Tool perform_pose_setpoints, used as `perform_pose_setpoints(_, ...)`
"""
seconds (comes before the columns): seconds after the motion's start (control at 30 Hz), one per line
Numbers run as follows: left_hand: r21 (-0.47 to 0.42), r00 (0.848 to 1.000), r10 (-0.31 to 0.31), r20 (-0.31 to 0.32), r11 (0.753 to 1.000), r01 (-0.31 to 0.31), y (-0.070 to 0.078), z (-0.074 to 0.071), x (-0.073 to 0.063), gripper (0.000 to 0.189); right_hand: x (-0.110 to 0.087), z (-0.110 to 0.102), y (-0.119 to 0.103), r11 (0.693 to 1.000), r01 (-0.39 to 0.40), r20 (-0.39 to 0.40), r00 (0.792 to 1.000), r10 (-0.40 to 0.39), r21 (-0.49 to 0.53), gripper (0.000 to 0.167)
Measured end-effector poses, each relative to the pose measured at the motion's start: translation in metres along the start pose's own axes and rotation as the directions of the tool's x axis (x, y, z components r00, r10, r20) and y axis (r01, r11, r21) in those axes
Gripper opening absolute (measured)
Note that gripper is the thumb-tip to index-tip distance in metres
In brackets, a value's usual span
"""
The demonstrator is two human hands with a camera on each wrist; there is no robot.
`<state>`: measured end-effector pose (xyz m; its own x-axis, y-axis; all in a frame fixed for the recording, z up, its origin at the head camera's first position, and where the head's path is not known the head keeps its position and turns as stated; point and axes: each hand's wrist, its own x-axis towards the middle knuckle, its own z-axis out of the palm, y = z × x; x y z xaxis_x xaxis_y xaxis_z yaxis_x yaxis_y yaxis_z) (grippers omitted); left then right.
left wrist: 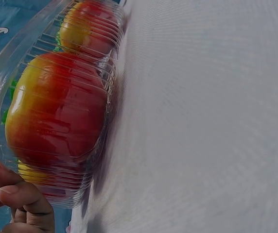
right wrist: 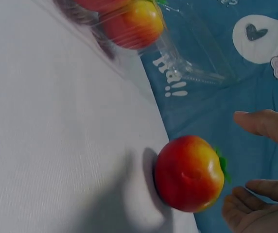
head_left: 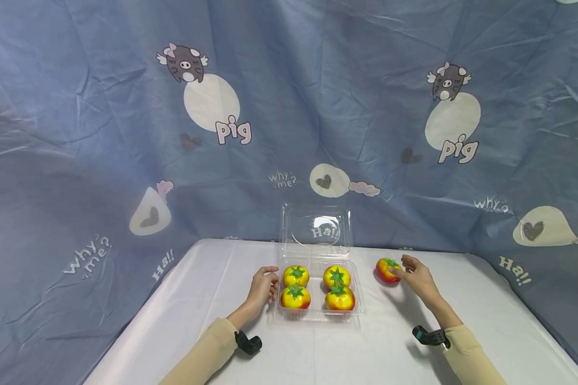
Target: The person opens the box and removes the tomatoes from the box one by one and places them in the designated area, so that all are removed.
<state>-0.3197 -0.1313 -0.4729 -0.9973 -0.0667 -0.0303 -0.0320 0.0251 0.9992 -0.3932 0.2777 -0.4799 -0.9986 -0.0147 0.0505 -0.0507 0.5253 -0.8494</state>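
A clear plastic clamshell box (head_left: pixel 318 315) lies on the table with its lid (head_left: pixel 316 230) raised at the back. Several red-and-yellow tomatoes (head_left: pixel 295 298) with green star-shaped tops sit inside, in two columns. At the box's left side is my left hand (head_left: pixel 262 289), its fingers loosely bent by the rim; in the left wrist view the fingertips (left wrist: pixel 13 190) are close to the ribbed wall, and contact is unclear. One loose tomato (right wrist: pixel 190 174) rests on the table right of the box. My right hand (head_left: pixel 419 280) reaches beside it, thumb and fingers spread apart, not gripping it.
A white cloth covers the table (head_left: pixel 212 299). Behind it hangs a blue printed curtain (head_left: pixel 279 107), close to the raised lid. Each wrist wears a black band (head_left: pixel 247 342).
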Motion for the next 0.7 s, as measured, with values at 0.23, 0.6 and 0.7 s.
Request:
perform_pose_setpoints(0.23, -0.006, 1.0, -0.002, 0.001, 1.0, 0.002, -0.001, 0.001, 0.0, 0.044, -0.002, 0.006, -0.011, 1.0, 0.028, 0.006, 1.0, -0.028, -0.005, 0.081)
perform_pose_setpoints(0.6, 0.004, 1.0, -0.003, -0.001, 1.0, 0.003, 0.002, 0.001, -0.002, 0.044, -0.007, 0.008, -0.024, 0.997, 0.07, 0.008, 0.998, -0.07, 0.03, 0.079)
perform_pose_setpoints(0.7, 0.009, 1.0, -0.004, -0.001, 1.0, 0.004, 0.0, 0.0, -0.001, 0.044, -0.008, 0.009, -0.028, 0.996, 0.081, 0.002, 0.997, -0.081, 0.036, 0.077)
